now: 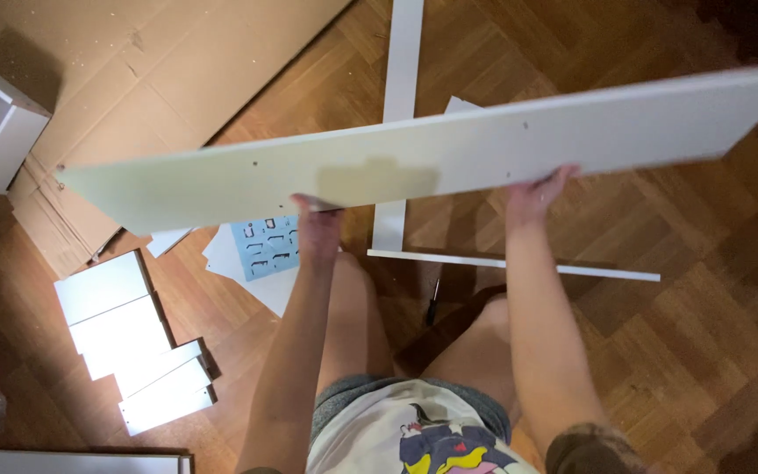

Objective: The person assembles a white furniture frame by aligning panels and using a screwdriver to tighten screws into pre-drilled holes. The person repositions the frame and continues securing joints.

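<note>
- Nearest to you, both forearms reach up from your lap; your left hand and right hand each close on the near long edge of the long white panel, fingers curled over it and thumbs hidden beneath.
- Across your front the panel runs left to right, its long axis slightly tilted — right end higher and farther, left end lower. Your hands sit either side of its middle, the right one a little farther along, so neither arm is clearly nearer the centre.
- Smooth, matte and flat, the panel looks like laminated board with a few small drilled holes along its face.
- Below it on the wood parquet floor lie a blue-printed instruction sheet and a thin white strip joined to an upright narrow white board.
- Off to your left, a fanned stack of short white panels lies flat.
- Farthest back, flattened brown cardboard covers the floor — creased and dull.
</note>
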